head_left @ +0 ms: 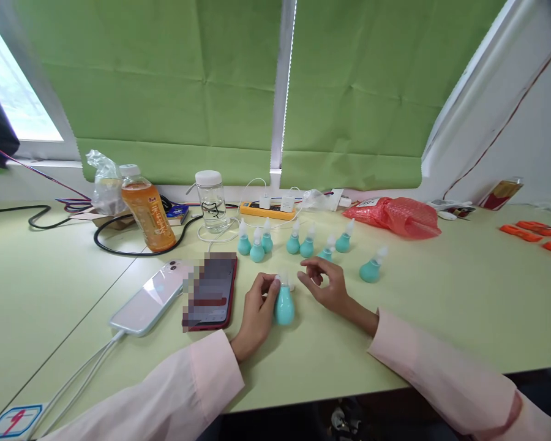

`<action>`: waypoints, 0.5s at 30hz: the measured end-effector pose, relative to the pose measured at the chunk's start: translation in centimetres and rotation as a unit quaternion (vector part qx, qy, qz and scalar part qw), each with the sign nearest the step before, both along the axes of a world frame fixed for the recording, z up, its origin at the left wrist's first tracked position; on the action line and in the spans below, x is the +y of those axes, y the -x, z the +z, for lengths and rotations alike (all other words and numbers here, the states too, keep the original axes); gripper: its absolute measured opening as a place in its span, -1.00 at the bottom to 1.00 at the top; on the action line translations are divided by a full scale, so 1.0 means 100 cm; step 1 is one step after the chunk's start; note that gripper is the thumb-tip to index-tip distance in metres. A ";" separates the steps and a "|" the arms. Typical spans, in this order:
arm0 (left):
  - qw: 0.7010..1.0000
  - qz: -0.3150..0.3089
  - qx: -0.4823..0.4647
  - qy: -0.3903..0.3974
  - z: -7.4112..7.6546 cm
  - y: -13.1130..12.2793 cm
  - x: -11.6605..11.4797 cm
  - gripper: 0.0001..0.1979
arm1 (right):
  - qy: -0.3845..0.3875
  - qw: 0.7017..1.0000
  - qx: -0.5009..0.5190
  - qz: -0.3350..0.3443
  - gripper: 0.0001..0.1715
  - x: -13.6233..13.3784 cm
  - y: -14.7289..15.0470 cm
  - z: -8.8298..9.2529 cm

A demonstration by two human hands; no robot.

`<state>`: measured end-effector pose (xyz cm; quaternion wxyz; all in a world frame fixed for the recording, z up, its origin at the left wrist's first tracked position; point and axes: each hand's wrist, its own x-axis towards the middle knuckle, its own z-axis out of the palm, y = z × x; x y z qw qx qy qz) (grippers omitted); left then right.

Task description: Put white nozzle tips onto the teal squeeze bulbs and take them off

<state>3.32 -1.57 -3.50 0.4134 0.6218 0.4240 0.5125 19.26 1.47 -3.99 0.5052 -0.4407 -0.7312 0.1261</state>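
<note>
My left hand (256, 313) is closed around a teal bulb-shaped squeeze bottle (284, 304) with a pale nozzle, standing it on the light green table (441, 306). My right hand (327, 282) hovers just right of the nozzle, fingers curled loosely apart, holding nothing I can see. Several more teal bulb bottles (294, 242) with white tips stand in a loose row behind the hands, and one teal bottle (371, 267) stands apart to the right.
Two phones (210, 291) lie left of my left hand, one on a white cable. Behind stand an orange drink bottle (147, 209), a clear jar (210, 200), a yellow power strip (267, 210) and a red plastic bag (397, 215). Orange parts (532, 231) lie far right.
</note>
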 end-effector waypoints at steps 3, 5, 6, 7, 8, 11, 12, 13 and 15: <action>0.999 -0.027 -0.032 0.004 0.000 -0.001 -0.003 -0.83 | 0.041 0.996 0.030 0.078 -0.66 -0.019 0.007 0.004; 0.998 -0.036 -0.052 0.002 0.000 -0.001 -0.004 -0.84 | 0.077 0.992 0.001 0.104 -0.52 -0.029 0.012 0.005; 0.998 -0.039 -0.058 0.002 0.000 -0.001 -0.004 -0.84 | 0.093 0.990 -0.010 0.109 -0.49 -0.032 0.014 0.004; 0.997 -0.041 -0.062 0.003 0.000 -0.001 -0.004 -0.84 | 0.110 0.988 -0.014 0.111 -0.50 -0.034 0.015 0.003; 0.997 -0.043 -0.064 0.006 0.000 -0.001 -0.004 -0.83 | 0.123 0.986 -0.016 0.112 -0.53 -0.034 0.015 0.002; 0.997 -0.048 -0.056 0.015 0.001 -0.001 -0.002 -0.81 | 0.124 0.987 -0.027 0.101 -0.61 -0.031 0.013 0.001; 0.997 -0.049 -0.056 0.022 0.001 -0.001 -0.001 -0.81 | 0.112 0.989 -0.036 0.090 -0.63 -0.030 0.012 0.000; 0.997 -0.050 -0.058 0.031 0.001 -0.001 -0.001 -0.80 | 0.096 0.991 -0.046 0.078 -0.63 -0.028 0.011 0.000; 0.995 -0.053 -0.064 0.055 0.000 -0.001 0.001 -0.79 | 0.060 0.995 -0.070 0.050 -0.62 -0.027 0.009 -0.001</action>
